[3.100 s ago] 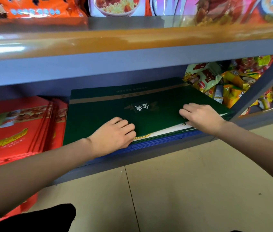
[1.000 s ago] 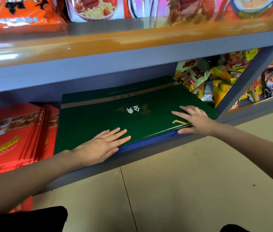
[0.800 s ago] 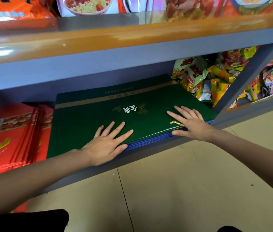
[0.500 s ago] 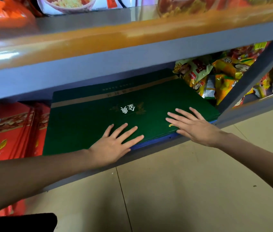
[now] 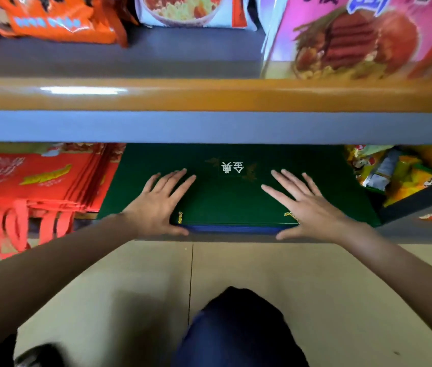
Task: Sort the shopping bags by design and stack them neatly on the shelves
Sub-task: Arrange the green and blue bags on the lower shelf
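A stack of flat green shopping bags (image 5: 230,197) with white characters on top lies on the lower shelf, with blue bags (image 5: 232,229) showing under its front edge. My left hand (image 5: 158,205) presses flat on the stack's left front part, fingers spread. My right hand (image 5: 306,205) presses flat on the right front part, fingers spread. A stack of red shopping bags (image 5: 43,178) lies to the left, its red handles hanging over the shelf edge.
Yellow snack packets (image 5: 400,173) crowd the shelf right of the green stack. The upper shelf (image 5: 209,96) with an orange front strip overhangs close above, carrying noodle and snack packs. My knee (image 5: 238,327) is below, over a beige tiled floor.
My view has moved to face the shelf squarely and closer. Both hands stay flat on the green stack, which now lies square with the shelf edge.
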Action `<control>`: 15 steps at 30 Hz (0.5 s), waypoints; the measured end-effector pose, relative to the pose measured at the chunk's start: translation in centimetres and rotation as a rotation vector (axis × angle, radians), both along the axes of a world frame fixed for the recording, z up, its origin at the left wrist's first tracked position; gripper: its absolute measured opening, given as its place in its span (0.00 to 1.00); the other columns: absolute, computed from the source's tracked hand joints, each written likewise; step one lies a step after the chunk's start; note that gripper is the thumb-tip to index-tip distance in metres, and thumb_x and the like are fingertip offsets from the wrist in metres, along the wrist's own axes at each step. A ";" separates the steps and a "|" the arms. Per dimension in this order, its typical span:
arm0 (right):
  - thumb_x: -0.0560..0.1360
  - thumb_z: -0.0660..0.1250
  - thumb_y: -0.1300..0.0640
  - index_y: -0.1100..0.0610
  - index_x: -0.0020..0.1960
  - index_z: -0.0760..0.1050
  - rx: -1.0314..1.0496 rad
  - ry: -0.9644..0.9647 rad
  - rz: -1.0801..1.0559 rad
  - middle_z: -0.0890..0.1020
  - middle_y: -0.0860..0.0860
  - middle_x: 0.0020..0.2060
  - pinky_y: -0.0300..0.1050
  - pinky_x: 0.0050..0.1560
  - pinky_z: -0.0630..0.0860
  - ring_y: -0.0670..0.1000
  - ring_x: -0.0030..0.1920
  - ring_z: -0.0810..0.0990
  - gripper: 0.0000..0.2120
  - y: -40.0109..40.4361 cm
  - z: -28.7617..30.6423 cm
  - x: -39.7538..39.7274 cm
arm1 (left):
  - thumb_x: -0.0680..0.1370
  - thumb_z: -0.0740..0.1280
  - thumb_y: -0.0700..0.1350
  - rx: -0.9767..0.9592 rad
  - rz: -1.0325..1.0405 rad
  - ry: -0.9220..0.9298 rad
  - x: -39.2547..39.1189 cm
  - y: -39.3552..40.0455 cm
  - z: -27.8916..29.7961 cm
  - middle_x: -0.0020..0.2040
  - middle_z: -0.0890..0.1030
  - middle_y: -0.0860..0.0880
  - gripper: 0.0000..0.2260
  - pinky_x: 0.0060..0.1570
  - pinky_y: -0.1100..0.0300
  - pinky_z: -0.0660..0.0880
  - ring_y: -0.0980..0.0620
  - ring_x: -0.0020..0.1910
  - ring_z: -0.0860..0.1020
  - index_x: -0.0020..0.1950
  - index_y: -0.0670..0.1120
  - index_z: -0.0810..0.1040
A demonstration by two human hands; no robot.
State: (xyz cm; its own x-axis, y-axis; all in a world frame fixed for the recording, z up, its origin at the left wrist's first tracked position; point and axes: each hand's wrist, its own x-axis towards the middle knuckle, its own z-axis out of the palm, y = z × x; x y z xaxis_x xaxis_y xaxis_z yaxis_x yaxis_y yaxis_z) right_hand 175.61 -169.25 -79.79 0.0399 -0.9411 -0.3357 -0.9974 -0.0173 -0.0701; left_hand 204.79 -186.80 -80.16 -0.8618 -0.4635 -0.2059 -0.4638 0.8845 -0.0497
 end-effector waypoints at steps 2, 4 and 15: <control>0.67 0.67 0.33 0.44 0.73 0.30 0.047 -0.013 0.015 0.29 0.48 0.72 0.51 0.69 0.29 0.48 0.71 0.27 0.54 -1.0 -0.2 0.0 | 0.67 0.66 0.68 0.029 0.062 -0.138 1.3 -0.8 0.9 0.77 0.41 0.46 0.54 0.72 0.48 0.40 0.47 0.76 0.43 0.72 0.51 0.28; 0.66 0.70 0.36 0.43 0.74 0.33 0.074 -0.025 0.001 0.31 0.50 0.73 0.53 0.70 0.30 0.50 0.73 0.29 0.54 -1.5 -0.7 0.3 | 0.68 0.66 0.67 0.025 0.068 -0.255 2.0 -1.3 0.8 0.76 0.38 0.47 0.53 0.73 0.46 0.42 0.46 0.76 0.42 0.73 0.51 0.28; 0.66 0.73 0.42 0.43 0.73 0.30 0.089 0.210 -0.093 0.35 0.52 0.75 0.61 0.71 0.36 0.53 0.75 0.34 0.57 -2.2 -2.0 2.8 | 0.73 0.64 0.64 0.009 0.038 -0.270 1.9 -2.3 -2.1 0.77 0.43 0.51 0.45 0.72 0.44 0.51 0.45 0.75 0.48 0.75 0.54 0.35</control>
